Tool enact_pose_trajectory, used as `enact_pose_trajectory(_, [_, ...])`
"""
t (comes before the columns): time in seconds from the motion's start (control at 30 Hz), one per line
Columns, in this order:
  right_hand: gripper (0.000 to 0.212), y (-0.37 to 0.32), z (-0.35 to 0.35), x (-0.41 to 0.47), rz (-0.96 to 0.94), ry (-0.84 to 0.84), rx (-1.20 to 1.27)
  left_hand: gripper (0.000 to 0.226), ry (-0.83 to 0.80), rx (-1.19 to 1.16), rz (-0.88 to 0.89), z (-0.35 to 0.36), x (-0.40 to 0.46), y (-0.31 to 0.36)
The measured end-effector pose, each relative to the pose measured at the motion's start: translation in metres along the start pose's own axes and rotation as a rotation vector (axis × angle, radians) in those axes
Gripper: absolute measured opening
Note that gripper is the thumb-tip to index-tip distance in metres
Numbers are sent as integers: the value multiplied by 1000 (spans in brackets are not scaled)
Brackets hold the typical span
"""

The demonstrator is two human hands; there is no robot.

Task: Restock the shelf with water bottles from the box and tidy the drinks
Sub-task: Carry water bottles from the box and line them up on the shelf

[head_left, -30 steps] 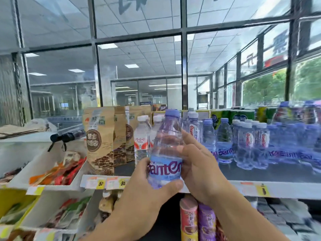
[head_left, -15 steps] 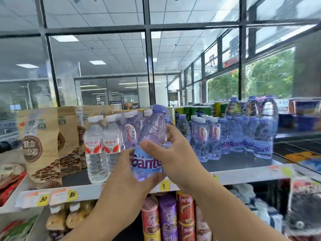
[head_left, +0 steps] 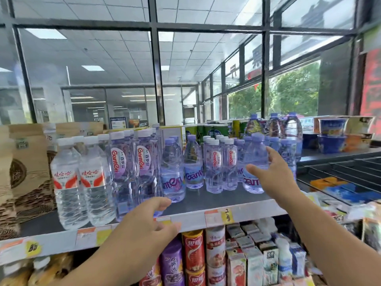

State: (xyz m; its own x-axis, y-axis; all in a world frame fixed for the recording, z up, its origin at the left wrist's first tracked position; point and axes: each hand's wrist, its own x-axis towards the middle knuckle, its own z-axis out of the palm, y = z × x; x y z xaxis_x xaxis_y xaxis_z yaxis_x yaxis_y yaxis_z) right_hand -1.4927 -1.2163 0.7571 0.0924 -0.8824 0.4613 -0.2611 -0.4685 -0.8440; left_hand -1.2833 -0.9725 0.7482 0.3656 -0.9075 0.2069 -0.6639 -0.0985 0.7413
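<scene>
Head cam: nearest, the left hand [head_left: 147, 225] hangs loosely curled over the shelf [head_left: 195, 220] edge, holding nothing, just below a blue-label Ganten bottle [head_left: 172, 172] standing upright near the front. Further right, the right hand [head_left: 274, 174] is spread at another small Ganten bottle [head_left: 254, 162], fingers and thumb maybe touching it, hard to tell. Behind stand rows of water bottles [head_left: 132, 162].
</scene>
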Motion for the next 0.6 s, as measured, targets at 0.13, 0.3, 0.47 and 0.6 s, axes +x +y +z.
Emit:
enact_pose_trajectory(0.13, [79,38,-8,37,123,16,-130,36,-10,-14,-11,3,12,-11])
enact_pose_trajectory(0.3, [78,63,-7,70,170,-14,-287,33,36,-11,-58,1,22,-27])
enact_pose_trajectory(0.47, [79,68,-1,87,155,-23,-541,30,83,23,-93,0,26,-35])
enact_pose_trajectory(0.6, [72,71,6,91,144,-1,-623,31,91,36,-93,4,28,-38])
